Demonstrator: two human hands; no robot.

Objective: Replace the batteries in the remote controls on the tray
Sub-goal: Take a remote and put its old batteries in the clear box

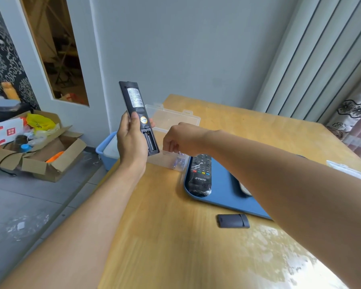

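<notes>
Mid-frame, left hand (131, 140) clamped on black remote (138, 115), bay empty, cover (233, 220) off on bench (165, 236) — right hand (181, 140) over battery box (171, 161), grip hidden; wrapped remote (200, 176) untouched.

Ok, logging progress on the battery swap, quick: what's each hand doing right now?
Left hand: closed around the black remote, back up, battery bay open and empty.
Right hand: fingers curled down into the clear box of batteries; cannot tell if it holds one.
</notes>
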